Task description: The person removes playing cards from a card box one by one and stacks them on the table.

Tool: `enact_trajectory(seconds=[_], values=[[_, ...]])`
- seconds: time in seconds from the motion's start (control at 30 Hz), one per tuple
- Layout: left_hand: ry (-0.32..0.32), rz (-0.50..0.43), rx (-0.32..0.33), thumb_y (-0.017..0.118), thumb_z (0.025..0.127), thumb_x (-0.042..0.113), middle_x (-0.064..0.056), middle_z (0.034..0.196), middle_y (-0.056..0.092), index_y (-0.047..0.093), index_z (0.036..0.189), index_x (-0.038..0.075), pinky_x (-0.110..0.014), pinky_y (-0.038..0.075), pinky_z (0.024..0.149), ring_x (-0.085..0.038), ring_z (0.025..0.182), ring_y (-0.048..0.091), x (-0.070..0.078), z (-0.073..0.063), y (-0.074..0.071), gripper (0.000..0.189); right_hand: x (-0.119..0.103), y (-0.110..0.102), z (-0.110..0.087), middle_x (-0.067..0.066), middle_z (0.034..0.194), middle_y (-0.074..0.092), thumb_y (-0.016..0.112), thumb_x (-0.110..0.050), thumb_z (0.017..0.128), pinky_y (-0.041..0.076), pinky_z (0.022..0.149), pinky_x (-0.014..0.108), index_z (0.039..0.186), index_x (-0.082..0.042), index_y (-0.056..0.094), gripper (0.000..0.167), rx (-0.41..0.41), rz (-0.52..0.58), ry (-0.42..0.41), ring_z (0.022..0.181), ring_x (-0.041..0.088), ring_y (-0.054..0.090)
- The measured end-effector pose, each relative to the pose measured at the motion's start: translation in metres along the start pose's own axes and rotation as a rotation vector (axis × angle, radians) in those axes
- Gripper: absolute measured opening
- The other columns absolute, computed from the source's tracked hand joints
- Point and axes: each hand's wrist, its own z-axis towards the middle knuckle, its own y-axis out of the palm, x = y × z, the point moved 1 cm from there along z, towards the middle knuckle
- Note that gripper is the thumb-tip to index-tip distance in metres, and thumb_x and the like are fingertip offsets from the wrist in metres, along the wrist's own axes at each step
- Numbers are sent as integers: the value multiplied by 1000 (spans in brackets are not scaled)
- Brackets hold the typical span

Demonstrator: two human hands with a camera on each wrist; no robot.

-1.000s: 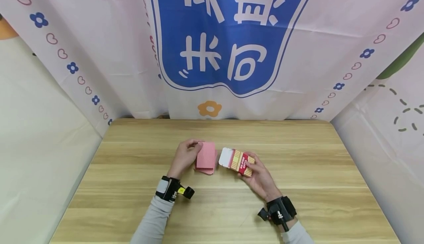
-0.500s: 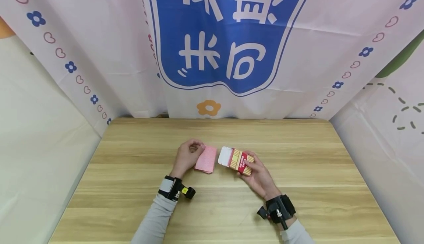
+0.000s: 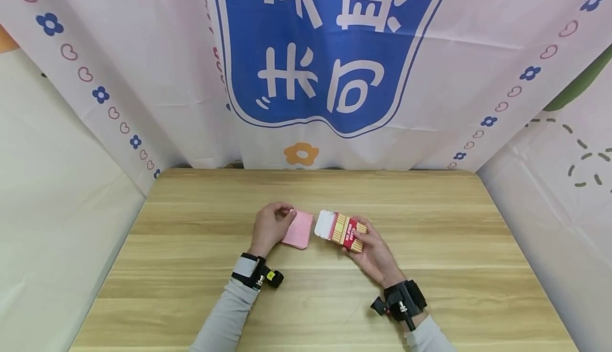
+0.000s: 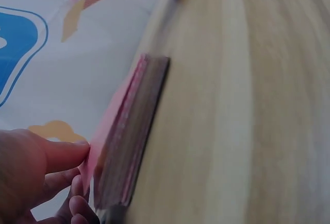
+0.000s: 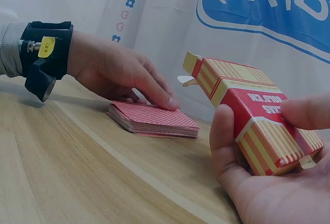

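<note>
A stack of playing cards point(image 3: 299, 230) with pink patterned backs lies on the wooden table, left of centre. My left hand point(image 3: 270, 228) is at its upper left corner. In the left wrist view, thumb and fingertips pinch a pink card point(image 4: 98, 144) whose near end is raised off the stack. To the right, my right hand point(image 3: 375, 254) grips a red and yellow striped card box point(image 5: 258, 116) above the table. The box's white flap point(image 3: 325, 224) is open towards the stack. A pink edge shows at its mouth in the head view.
The wooden table point(image 3: 454, 267) reaches back to a white curtain point(image 3: 201, 76) with a blue printed panel. Pale cloth walls stand at both sides. Each wrist wears a black strap with a small camera.
A card that stuck out above the stack has come down roughly in line with it, carried by my left hand. The right hand and the box have stayed nearly still.
</note>
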Motion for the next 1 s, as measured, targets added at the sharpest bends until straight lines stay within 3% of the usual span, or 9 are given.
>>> enact_trajectory(seconds=[0.53,1.0], values=[[1,89,33,80,97,28,-5,104,75,82,112,13,-37,52,80,-22,95,68,-3,-1,4,22,0,-1,1,14,165,29,40,-6,112,59,89,34,149,-25,39,41,12,19,10,133,27,55],[-22,36,-3,76,99,31,-4,110,76,77,121,12,-38,52,83,-22,100,68,0,0,0,28,0,-1,1,14,165,28,40,-8,112,58,90,34,160,-21,27,51,9,-6,8,134,26,55]])
